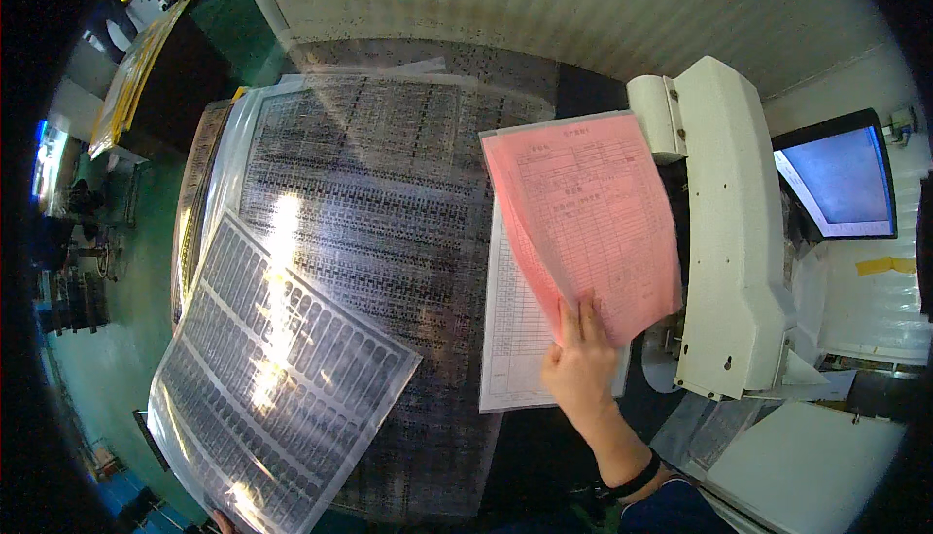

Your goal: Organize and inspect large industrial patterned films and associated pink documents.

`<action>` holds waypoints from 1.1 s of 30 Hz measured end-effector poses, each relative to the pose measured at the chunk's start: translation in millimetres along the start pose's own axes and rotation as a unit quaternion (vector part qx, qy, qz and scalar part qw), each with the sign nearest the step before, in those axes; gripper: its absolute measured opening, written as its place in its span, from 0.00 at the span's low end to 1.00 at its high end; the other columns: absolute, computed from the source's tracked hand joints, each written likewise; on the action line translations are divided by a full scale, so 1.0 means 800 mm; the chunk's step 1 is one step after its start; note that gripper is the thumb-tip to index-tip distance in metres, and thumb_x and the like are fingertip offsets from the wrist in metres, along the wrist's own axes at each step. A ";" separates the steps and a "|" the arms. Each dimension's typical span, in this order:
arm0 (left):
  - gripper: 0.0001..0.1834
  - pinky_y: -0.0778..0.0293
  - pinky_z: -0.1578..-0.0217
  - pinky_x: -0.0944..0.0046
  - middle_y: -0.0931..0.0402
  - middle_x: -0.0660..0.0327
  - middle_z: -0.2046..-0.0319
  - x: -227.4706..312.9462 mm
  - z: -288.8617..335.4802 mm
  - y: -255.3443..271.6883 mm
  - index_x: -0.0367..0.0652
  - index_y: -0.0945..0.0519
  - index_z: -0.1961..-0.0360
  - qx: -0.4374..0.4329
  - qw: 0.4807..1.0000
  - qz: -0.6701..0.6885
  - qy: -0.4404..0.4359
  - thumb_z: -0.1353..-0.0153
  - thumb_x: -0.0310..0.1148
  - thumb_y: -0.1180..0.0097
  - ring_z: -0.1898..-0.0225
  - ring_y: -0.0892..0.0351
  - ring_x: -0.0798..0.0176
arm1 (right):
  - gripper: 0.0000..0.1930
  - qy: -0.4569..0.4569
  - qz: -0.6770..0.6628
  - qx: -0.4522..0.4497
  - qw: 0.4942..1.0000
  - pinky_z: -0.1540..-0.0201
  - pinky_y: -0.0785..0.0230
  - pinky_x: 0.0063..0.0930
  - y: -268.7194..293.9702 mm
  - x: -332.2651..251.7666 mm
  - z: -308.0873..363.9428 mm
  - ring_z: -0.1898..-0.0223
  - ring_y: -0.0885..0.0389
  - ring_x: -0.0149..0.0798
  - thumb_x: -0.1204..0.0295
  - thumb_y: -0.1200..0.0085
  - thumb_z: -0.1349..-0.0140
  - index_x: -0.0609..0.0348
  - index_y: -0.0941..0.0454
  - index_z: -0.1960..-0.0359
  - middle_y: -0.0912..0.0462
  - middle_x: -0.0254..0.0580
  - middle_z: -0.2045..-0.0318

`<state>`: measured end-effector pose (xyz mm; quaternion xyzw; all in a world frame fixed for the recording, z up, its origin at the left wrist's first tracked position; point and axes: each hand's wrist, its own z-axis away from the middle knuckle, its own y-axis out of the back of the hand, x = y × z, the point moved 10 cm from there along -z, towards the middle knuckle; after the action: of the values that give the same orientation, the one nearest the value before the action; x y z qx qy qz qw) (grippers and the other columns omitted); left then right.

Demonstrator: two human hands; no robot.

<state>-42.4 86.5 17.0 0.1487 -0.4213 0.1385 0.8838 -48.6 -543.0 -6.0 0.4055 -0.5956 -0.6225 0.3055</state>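
Observation:
My right hand (581,359) is closed on the lower edge of pink printed paper forms (593,213), with its fingers over the front. The paper bends up at its left side. Beneath it lies a white sheet with a printed table (510,359), partly covered by the pink forms and my hand. At the lower left, a clear film sheet (321,349) with rows of dark rounded shapes is tilted up, and light glares off it. Of my left hand (223,522) only a bit shows, gripping that sheet's lower edge; most of it is hidden.
Larger films with dense dark patterns (389,213) lie on the table under the tilted sheet. A cream-coloured machine (729,233) stands at the right, beside a lit monitor (841,179). A pale wall (486,0) bounds the back. Green floor (126,340) shows at the left.

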 end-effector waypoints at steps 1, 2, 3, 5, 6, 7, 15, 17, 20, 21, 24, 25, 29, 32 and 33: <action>0.35 0.50 0.39 0.52 0.47 0.51 0.37 0.000 0.002 0.004 0.42 0.49 0.35 0.004 1.000 -0.002 -0.001 0.38 0.45 0.54 0.38 0.46 0.49 | 0.24 0.005 -0.001 -0.002 1.000 0.57 0.27 0.43 0.003 0.005 0.000 0.49 0.29 0.59 0.74 0.45 0.57 0.68 0.29 0.54 0.32 0.69 0.50; 0.35 0.50 0.39 0.52 0.47 0.51 0.37 0.001 0.001 0.004 0.42 0.49 0.35 0.005 1.000 -0.004 -0.001 0.38 0.45 0.54 0.38 0.46 0.49 | 0.19 -0.024 -0.085 0.010 0.996 0.60 0.27 0.40 0.014 0.022 0.000 0.55 0.25 0.54 0.75 0.46 0.53 0.66 0.27 0.55 0.28 0.64 0.55; 0.35 0.50 0.39 0.52 0.47 0.51 0.37 0.003 0.000 0.002 0.42 0.49 0.35 0.005 1.000 -0.007 -0.003 0.38 0.45 0.54 0.38 0.46 0.49 | 0.15 -0.053 -0.168 0.022 0.984 0.63 0.27 0.37 0.023 0.038 0.000 0.61 0.20 0.49 0.77 0.48 0.48 0.65 0.26 0.57 0.23 0.59 0.60; 0.35 0.50 0.39 0.52 0.47 0.51 0.38 0.003 0.002 0.003 0.41 0.49 0.35 0.009 1.000 -0.011 -0.004 0.38 0.45 0.53 0.38 0.46 0.50 | 0.11 -0.107 -0.216 0.047 0.969 0.66 0.29 0.33 0.042 0.065 0.006 0.67 0.22 0.42 0.74 0.51 0.43 0.66 0.25 0.61 0.22 0.52 0.69; 0.35 0.50 0.39 0.52 0.46 0.51 0.38 0.003 0.003 0.005 0.41 0.49 0.35 0.013 1.000 -0.010 -0.005 0.39 0.45 0.53 0.38 0.46 0.50 | 0.11 -0.163 -0.262 0.075 0.948 0.70 0.32 0.28 0.049 0.082 0.012 0.74 0.24 0.34 0.70 0.53 0.37 0.68 0.24 0.65 0.21 0.45 0.77; 0.35 0.50 0.39 0.52 0.46 0.51 0.38 0.004 0.002 0.005 0.41 0.49 0.35 0.014 1.000 -0.012 -0.004 0.39 0.45 0.53 0.38 0.46 0.50 | 0.11 -0.165 -0.261 0.074 0.948 0.70 0.32 0.28 0.052 0.084 0.011 0.74 0.24 0.34 0.70 0.53 0.37 0.68 0.24 0.65 0.21 0.45 0.77; 0.35 0.50 0.39 0.53 0.46 0.51 0.38 0.003 -0.008 -0.004 0.40 0.49 0.35 0.011 1.000 -0.023 -0.001 0.39 0.45 0.53 0.39 0.45 0.51 | 0.10 -0.129 -0.216 0.109 0.962 0.67 0.31 0.30 0.090 0.077 -0.002 0.72 0.22 0.41 0.73 0.53 0.39 0.67 0.24 0.60 0.21 0.53 0.72; 0.35 0.50 0.39 0.53 0.46 0.51 0.38 0.002 -0.007 0.000 0.40 0.49 0.35 0.012 1.000 -0.019 -0.002 0.39 0.45 0.53 0.39 0.45 0.51 | 0.11 -0.125 -0.203 0.105 0.966 0.64 0.28 0.33 0.100 0.071 -0.003 0.68 0.19 0.48 0.76 0.52 0.41 0.66 0.25 0.58 0.20 0.56 0.69; 0.35 0.49 0.39 0.53 0.46 0.51 0.38 -0.006 -0.004 0.021 0.40 0.49 0.35 0.015 1.000 -0.011 -0.005 0.39 0.45 0.53 0.39 0.45 0.51 | 0.13 -0.079 -0.157 0.099 0.979 0.62 0.28 0.36 0.122 0.043 -0.007 0.65 0.20 0.52 0.79 0.52 0.43 0.66 0.26 0.55 0.21 0.58 0.65; 0.35 0.49 0.39 0.53 0.46 0.51 0.38 -0.013 -0.006 0.028 0.39 0.49 0.36 0.014 1.000 -0.017 -0.007 0.39 0.45 0.53 0.39 0.45 0.51 | 0.15 -0.054 -0.140 0.073 0.986 0.61 0.28 0.37 0.126 0.028 -0.005 0.64 0.21 0.53 0.79 0.52 0.44 0.67 0.28 0.53 0.23 0.59 0.61; 0.26 0.40 0.49 0.60 0.33 0.55 0.49 0.002 -0.005 -0.013 0.36 0.38 0.44 -0.024 0.994 -0.090 -0.064 0.39 0.40 0.53 0.49 0.34 0.59 | 0.19 -0.003 -0.114 -0.007 0.993 0.59 0.28 0.40 0.102 -0.023 0.008 0.61 0.22 0.54 0.79 0.53 0.44 0.68 0.32 0.49 0.25 0.59 0.55; 0.19 0.32 0.58 0.66 0.28 0.59 0.58 0.016 -0.004 -0.041 0.36 0.32 0.49 -0.055 0.990 -0.087 -0.093 0.39 0.34 0.52 0.58 0.28 0.65 | 0.21 0.003 -0.077 -0.057 0.995 0.58 0.28 0.41 0.086 -0.035 0.015 0.60 0.22 0.54 0.78 0.53 0.44 0.68 0.35 0.47 0.26 0.59 0.53; 0.14 0.34 0.65 0.69 0.30 0.65 0.68 0.013 -0.022 -0.032 0.37 0.30 0.56 -0.068 0.994 -0.045 -0.077 0.40 0.33 0.49 0.67 0.32 0.70 | 0.26 -0.034 -0.051 -0.170 0.984 0.45 0.40 0.48 -0.003 -0.053 0.051 0.44 0.38 0.65 0.70 0.50 0.43 0.69 0.39 0.44 0.46 0.72 0.41; 0.07 0.41 0.70 0.72 0.33 0.71 0.73 0.039 -0.024 -0.036 0.40 0.29 0.66 -0.050 0.990 0.010 -0.130 0.41 0.31 0.47 0.70 0.38 0.76 | 0.29 -0.024 -0.126 -0.175 0.976 0.39 0.50 0.46 0.024 -0.074 0.065 0.40 0.49 0.68 0.67 0.45 0.45 0.63 0.38 0.42 0.53 0.73 0.39; 0.07 0.41 0.70 0.72 0.33 0.71 0.73 0.041 -0.038 -0.018 0.40 0.29 0.66 -0.051 0.990 0.018 -0.133 0.41 0.31 0.47 0.70 0.38 0.76 | 0.29 -0.007 -0.141 -0.161 0.977 0.38 0.51 0.45 0.042 -0.089 0.070 0.39 0.48 0.67 0.67 0.44 0.46 0.61 0.37 0.42 0.51 0.72 0.39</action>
<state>4.3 88.4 22.7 0.1127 -0.5443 0.1117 0.8237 -66.2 -457.4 35.5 0.4267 -0.4265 -0.7498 0.2719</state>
